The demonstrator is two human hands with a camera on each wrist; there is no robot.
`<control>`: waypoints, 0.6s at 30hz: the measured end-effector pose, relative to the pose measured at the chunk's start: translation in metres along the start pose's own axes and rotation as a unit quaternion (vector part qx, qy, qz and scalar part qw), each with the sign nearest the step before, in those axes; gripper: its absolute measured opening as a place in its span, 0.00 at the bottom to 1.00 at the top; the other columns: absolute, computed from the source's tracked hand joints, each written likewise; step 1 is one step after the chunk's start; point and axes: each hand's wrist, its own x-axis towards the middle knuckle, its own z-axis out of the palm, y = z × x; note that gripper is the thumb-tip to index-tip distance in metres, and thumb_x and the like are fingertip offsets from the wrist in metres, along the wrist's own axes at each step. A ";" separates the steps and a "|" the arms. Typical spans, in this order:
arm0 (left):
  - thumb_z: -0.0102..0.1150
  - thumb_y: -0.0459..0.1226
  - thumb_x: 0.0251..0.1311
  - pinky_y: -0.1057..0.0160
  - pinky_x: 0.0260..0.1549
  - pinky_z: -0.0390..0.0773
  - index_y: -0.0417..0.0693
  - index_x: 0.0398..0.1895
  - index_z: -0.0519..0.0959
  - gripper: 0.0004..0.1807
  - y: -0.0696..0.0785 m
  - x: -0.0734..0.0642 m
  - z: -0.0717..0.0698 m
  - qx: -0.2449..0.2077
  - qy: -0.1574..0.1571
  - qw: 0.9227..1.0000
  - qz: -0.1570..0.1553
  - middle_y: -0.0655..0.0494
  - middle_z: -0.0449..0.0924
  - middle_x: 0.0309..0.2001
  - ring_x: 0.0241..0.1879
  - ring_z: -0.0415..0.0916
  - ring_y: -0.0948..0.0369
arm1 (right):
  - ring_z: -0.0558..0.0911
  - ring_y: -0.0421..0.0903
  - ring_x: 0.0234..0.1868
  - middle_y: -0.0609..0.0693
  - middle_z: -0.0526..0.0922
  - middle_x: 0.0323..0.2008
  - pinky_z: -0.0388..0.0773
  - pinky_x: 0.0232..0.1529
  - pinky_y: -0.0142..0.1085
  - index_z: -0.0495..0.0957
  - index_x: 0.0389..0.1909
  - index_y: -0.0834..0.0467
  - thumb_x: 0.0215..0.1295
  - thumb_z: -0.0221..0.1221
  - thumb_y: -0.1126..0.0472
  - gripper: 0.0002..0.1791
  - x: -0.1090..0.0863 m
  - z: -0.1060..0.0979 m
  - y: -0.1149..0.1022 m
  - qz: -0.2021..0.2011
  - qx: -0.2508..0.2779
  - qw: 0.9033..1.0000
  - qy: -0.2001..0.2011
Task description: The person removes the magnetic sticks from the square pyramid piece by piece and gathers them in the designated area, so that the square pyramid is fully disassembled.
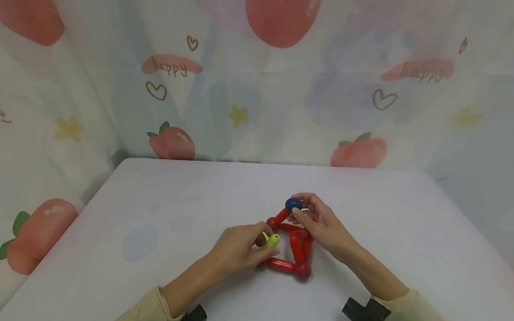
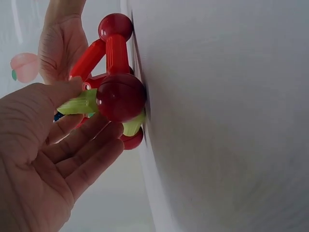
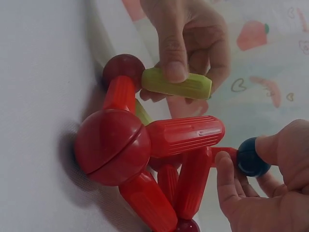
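Observation:
A structure of red magnetic rods and dark red balls (image 1: pixel 302 271) stands on the table in front of me. My left hand (image 1: pixel 241 244) pinches a yellow-green magnetic rod (image 3: pixel 195 88) between thumb and fingers; its lower end meets a dark red ball (image 2: pixel 120 97) at the base. My right hand (image 1: pixel 323 225) holds a blue ball (image 1: pixel 293 203) between thumb and fingers at the top. A red rod (image 1: pixel 282 216) runs from that ball down to another red ball (image 1: pixel 272 223). A second yellow-green rod (image 2: pixel 133 124) lies low in the frame, partly hidden behind the near ball.
The white table (image 1: pixel 168 200) spreads around the structure, its back edge against a printed curtain (image 1: pixel 273 111) with peaches and hearts. Black wrist mounts (image 1: pixel 365 310) show at both sleeves along the table's near side.

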 end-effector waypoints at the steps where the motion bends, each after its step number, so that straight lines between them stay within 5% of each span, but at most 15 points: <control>1: 0.71 0.49 0.62 0.72 0.30 0.77 0.52 0.46 0.81 0.16 0.000 0.000 0.000 -0.006 0.002 1.000 -0.003 0.61 0.87 0.33 0.31 0.80 0.70 | 0.82 0.56 0.58 0.61 0.75 0.59 0.82 0.56 0.43 0.63 0.69 0.58 0.78 0.56 0.57 0.25 0.000 0.000 0.001 0.003 -0.001 1.000 -0.001; 6: 0.63 0.51 0.69 0.66 0.37 0.82 0.51 0.48 0.81 0.16 -0.002 0.009 -0.003 -0.040 0.035 0.998 -0.023 0.61 0.88 0.36 0.36 0.84 0.66 | 0.82 0.57 0.57 0.61 0.75 0.58 0.83 0.55 0.42 0.63 0.69 0.57 0.78 0.56 0.56 0.24 0.000 0.000 0.001 0.005 0.001 1.000 -0.009; 11: 0.64 0.43 0.69 0.60 0.42 0.84 0.48 0.54 0.79 0.15 -0.007 0.023 -0.004 -0.026 0.068 0.997 -0.031 0.55 0.89 0.41 0.41 0.85 0.58 | 0.82 0.57 0.58 0.62 0.74 0.60 0.83 0.55 0.42 0.63 0.69 0.57 0.78 0.56 0.55 0.25 0.000 0.000 0.001 0.011 0.012 1.000 -0.021; 18: 0.69 0.41 0.65 0.62 0.43 0.82 0.50 0.56 0.80 0.18 -0.011 0.039 0.000 -0.039 0.041 0.998 -0.006 0.56 0.90 0.42 0.42 0.84 0.58 | 0.81 0.57 0.58 0.62 0.73 0.60 0.83 0.52 0.38 0.63 0.69 0.57 0.77 0.56 0.56 0.25 0.001 0.000 0.001 0.006 0.020 0.999 -0.030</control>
